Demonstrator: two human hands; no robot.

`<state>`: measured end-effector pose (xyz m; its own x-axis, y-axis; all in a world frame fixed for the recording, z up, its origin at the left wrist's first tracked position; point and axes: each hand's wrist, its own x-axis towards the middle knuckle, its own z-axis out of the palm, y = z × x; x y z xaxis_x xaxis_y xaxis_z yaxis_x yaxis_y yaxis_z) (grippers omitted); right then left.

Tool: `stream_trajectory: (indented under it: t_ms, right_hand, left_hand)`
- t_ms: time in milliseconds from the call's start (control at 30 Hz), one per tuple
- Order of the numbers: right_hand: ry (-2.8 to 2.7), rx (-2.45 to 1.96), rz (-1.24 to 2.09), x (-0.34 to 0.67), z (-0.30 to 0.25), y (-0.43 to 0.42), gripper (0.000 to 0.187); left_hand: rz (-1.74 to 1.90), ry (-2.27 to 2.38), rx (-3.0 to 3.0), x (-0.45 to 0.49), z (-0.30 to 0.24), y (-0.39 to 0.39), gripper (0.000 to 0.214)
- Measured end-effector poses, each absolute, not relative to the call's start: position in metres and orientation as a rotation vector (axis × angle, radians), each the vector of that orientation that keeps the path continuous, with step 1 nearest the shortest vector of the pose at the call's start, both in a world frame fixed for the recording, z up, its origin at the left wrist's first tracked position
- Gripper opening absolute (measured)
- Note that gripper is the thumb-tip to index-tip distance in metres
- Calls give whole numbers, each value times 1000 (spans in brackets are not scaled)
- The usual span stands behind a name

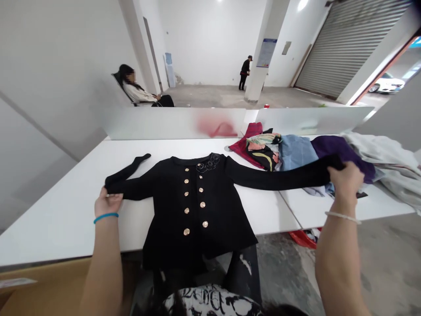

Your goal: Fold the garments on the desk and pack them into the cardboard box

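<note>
A black jacket (171, 193) with two columns of gold buttons and a lace patch at the collar lies spread on the white table, its lower hem hanging over the front edge. My left hand (108, 202) grips its left-side sleeve partway down, where the sleeve bends and its end lies back towards the far side. At the right, my right hand (346, 180) is closed on the cuff of the other sleeve, which is pulled out straight above the tabletop and across the front of the clothes pile.
Several folded or crumpled clothes (297, 151) are heaped at the back right of the white table (66, 210). A low frosted panel (158, 123) borders the far edge. An open cardboard box (49, 281) stands at front left, a red bag (304, 238) below the table. Two people are beyond the panel.
</note>
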<state>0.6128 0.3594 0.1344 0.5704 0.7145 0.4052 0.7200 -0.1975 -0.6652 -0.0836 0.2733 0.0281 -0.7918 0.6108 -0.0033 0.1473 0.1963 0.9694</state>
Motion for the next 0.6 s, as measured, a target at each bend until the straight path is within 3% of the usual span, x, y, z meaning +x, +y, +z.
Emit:
stream_trajectory:
  t_ms: [200, 300, 400, 467, 600]
  right_hand:
    - [-1578, -1385, -143, 422, 236, 351, 47]
    - [-2207, -708, 155, 325, 220, 304, 45]
    - [-2629, -234, 301, 278, 166, 280, 48]
    - [-2713, -350, 269, 272, 125, 292, 46]
    - [-2559, -1152, 41, 297, 60, 353, 43]
  left_hand:
    - [1853, 1667, 561, -53, 4, 215, 32]
    - [1793, 1815, 508, -51, 4, 196, 16]
    - [1799, 2107, 482, -59, 7, 182, 22]
    - [1813, 2198, 517, -64, 9, 175, 23]
    - [1679, 2333, 668, -65, 13, 177, 24]
